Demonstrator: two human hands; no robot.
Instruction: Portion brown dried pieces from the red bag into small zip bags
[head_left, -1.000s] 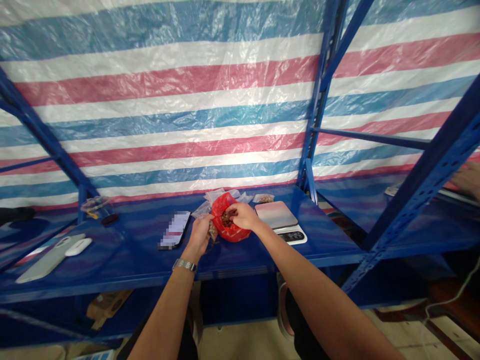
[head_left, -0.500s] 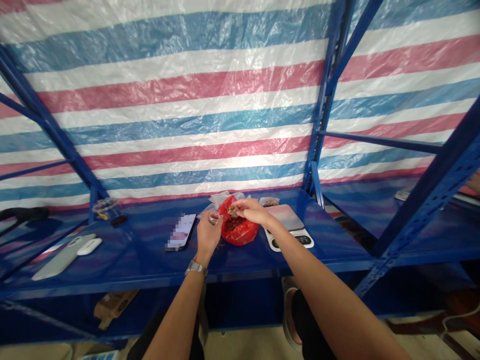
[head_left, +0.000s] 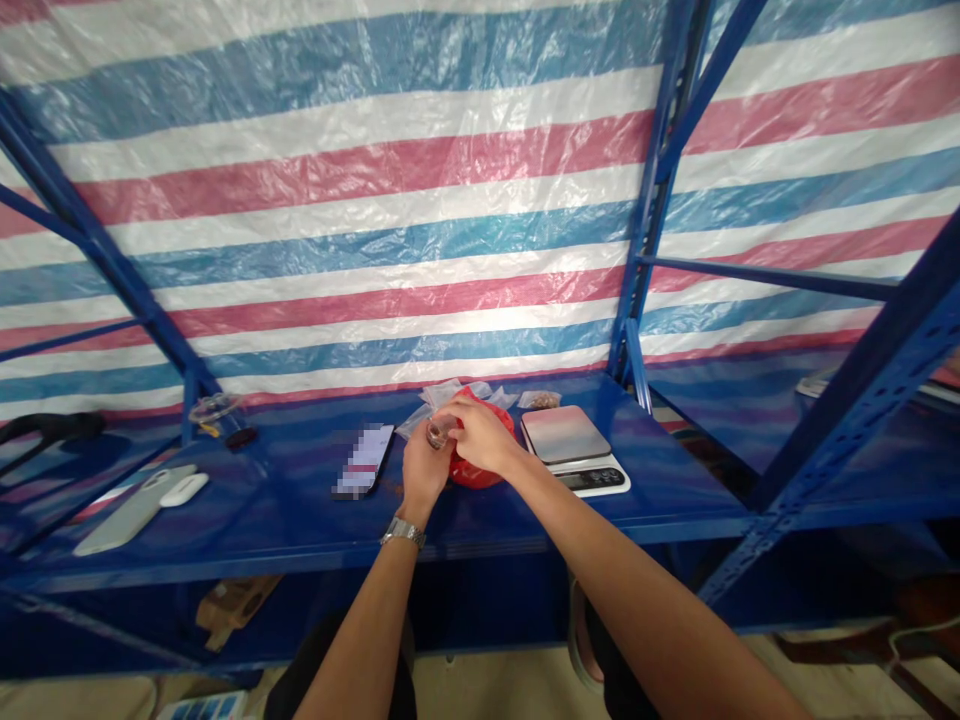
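My left hand (head_left: 421, 470) is closed round a small clear bag or pouch (head_left: 437, 432), held upright above the blue shelf (head_left: 300, 520). My right hand (head_left: 480, 437) is pinched at the mouth of that pouch, fingers together on brown bits too small to name. Just behind my hands lies a red plastic bag (head_left: 487, 468), mostly hidden by the right hand. A metal watch (head_left: 403, 535) sits on my left wrist.
A white digital scale (head_left: 574, 450) stands right of the red bag. A phone (head_left: 364, 460) lies left of my hands. Clear empty bags (head_left: 450, 393) and a filled pouch (head_left: 538, 400) lie at the back. A grey phone (head_left: 127, 512) and white case (head_left: 183, 489) lie far left.
My right hand came out of the red bag and moved left to the pouch. My left hand lifted the pouch off the shelf, and both hands now meet in front of the red bag.
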